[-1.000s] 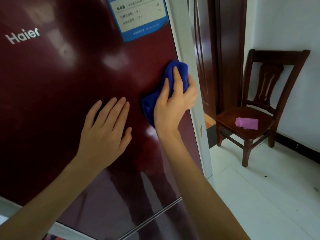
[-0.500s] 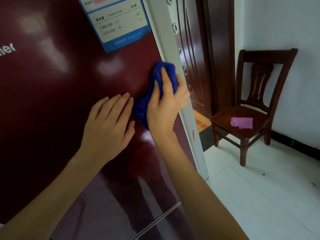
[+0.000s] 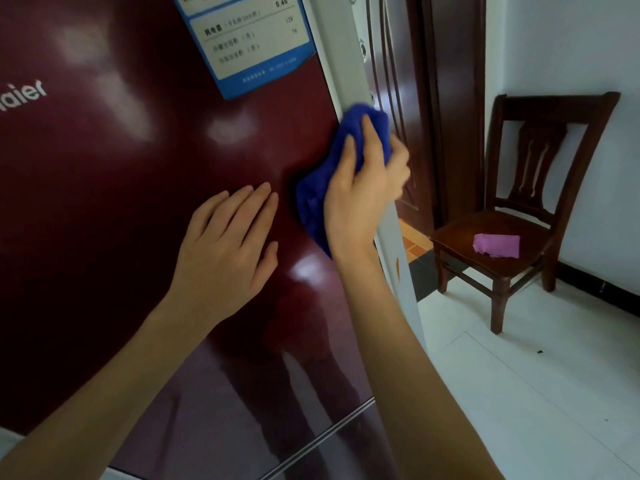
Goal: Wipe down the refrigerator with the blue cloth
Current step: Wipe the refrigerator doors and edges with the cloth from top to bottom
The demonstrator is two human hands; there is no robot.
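The dark red refrigerator door fills the left of the view, with a blue-and-white energy label near its top. My right hand presses the bunched blue cloth against the door's right edge, where the grey side trim begins; its fingers curl over the cloth's upper part. My left hand lies flat on the door just left of the cloth, fingers straight and together.
A dark wooden door stands right of the refrigerator. Further right, a wooden chair against the white wall carries a folded pink cloth. White tiled floor spreads below the chair.
My right hand has slid the blue cloth rightward, so its top now reaches the door's grey edge. The left hand stays flat on the door.
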